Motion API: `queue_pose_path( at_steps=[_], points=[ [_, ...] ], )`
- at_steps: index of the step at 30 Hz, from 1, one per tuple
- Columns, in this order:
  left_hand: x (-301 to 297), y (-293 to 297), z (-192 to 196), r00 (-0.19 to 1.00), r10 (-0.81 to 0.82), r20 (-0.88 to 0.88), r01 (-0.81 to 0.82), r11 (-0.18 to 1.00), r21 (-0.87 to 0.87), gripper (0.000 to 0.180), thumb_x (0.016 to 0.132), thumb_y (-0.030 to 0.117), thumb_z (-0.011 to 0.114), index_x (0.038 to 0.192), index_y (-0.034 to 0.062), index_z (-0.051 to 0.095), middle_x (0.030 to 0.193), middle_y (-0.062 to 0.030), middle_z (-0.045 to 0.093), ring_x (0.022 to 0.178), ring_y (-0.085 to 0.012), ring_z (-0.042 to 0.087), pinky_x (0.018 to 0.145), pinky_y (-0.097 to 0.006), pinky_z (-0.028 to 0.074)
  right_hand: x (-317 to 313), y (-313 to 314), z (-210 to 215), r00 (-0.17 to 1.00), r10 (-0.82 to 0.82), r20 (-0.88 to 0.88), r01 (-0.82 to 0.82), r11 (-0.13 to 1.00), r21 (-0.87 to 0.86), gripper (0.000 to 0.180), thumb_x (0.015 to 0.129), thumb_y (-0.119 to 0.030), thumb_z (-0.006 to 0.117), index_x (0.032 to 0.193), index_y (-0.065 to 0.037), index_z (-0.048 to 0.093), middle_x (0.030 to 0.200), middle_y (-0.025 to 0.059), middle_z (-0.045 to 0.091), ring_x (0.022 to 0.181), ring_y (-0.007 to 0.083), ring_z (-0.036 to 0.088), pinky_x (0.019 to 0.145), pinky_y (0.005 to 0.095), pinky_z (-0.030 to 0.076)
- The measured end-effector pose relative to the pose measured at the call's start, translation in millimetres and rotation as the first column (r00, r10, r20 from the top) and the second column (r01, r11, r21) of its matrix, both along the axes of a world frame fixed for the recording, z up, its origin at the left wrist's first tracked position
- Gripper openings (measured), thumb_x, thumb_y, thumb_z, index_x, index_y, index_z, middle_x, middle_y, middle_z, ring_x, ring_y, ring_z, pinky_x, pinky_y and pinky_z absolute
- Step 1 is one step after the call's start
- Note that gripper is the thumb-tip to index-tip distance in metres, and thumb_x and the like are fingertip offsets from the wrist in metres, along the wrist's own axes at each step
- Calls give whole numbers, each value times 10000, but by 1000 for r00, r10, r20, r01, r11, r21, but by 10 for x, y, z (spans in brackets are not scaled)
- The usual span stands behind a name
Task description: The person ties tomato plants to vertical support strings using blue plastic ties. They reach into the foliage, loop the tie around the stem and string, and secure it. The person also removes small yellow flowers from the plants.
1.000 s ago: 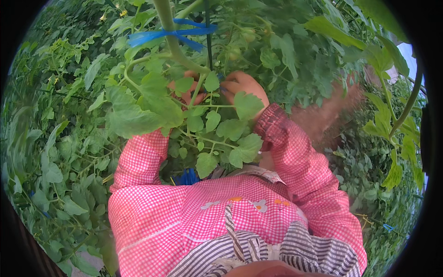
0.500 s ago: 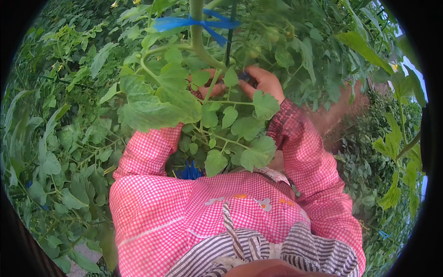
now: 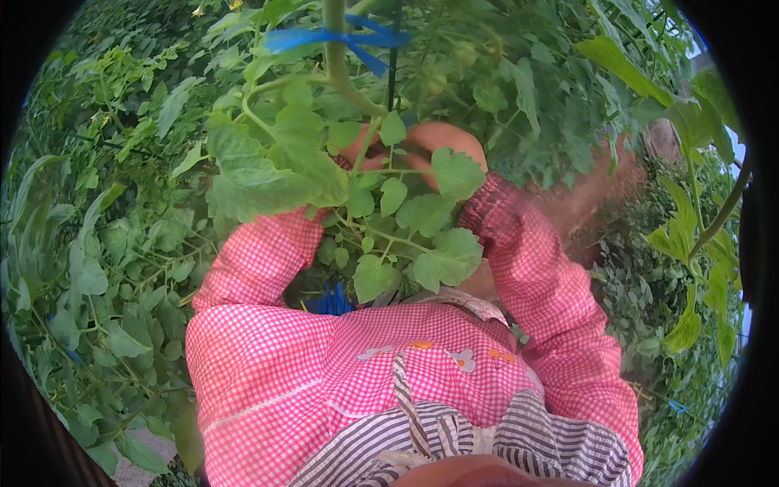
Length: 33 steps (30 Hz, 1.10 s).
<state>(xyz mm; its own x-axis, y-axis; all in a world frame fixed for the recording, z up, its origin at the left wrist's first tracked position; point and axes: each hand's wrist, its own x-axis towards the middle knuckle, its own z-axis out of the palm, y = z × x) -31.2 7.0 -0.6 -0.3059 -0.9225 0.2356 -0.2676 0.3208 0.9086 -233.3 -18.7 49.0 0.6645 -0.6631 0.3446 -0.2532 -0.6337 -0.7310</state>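
We are having our left hand (image 3: 352, 148) and our right hand (image 3: 450, 141) close together, just below the bend of a thick green stem (image 3: 336, 61). The left hand is showing only in pieces, because a thin stalk and small leaves are crossing before it. The right hand is curving inward from the other side, and its fingertips are hiding behind the greenery – so we cannot tell whether either grip is closing on something or staying apart.

Above our hands the stem is rising toward the upper edge, and a blue tie (image 3: 304, 38) is wrapping round it. A thin dark stake (image 3: 393, 73) is standing just right of the stem, above the gap between the hands. To the left of the grip a broad leaf (image 3: 260, 172) is spreading over our left wrist; below the grip smaller leaves (image 3: 449, 261) are hanging. Lower still, near our waist, we are seeing a blue bundle (image 3: 331, 300) – partly covered.
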Motion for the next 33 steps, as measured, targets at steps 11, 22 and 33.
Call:
queue_pose_path(
  at_steps=[11, 22, 33],
  points=[
    [26, -42, -105, 972, 56, 229, -30, 993, -114, 305, 860, 157, 625, 1126, 15, 583, 1004, -113, 620, 904, -219, 626, 754, -346, 501, 60, 10, 102, 964, -267, 8, 259, 942, 212, 337, 767, -251, 712, 969, 1, 618, 912, 136, 653, 790, 251, 639, 716, 348, 498],
    [22, -44, -128, 998, 46, -31, -50, 987, -156, 315, 842, 214, 670, 1100, 79, 552, 976, -48, 589, 878, -177, 586, 733, -341, 478, 139, -161, 26, 921, -196, -336, 219, 975, 31, 313, 781, -233, 659, 1039, -57, 641, 898, 157, 654, 797, 307, 628, 723, 369, 493],
    [54, 28, -116, 922, 182, -341, -100, 964, 245, 388, 822, 144, 659, 1178, 47, 540, 1009, -64, 634, 903, -174, 606, 760, -292, 485, 115, -209, -30, 949, -25, -313, 32, 999, 18, 257, 812, -205, 614, 990, -19, 615, 952, 199, 605, 891, 375, 579, 771, 432, 468]
  ],
)
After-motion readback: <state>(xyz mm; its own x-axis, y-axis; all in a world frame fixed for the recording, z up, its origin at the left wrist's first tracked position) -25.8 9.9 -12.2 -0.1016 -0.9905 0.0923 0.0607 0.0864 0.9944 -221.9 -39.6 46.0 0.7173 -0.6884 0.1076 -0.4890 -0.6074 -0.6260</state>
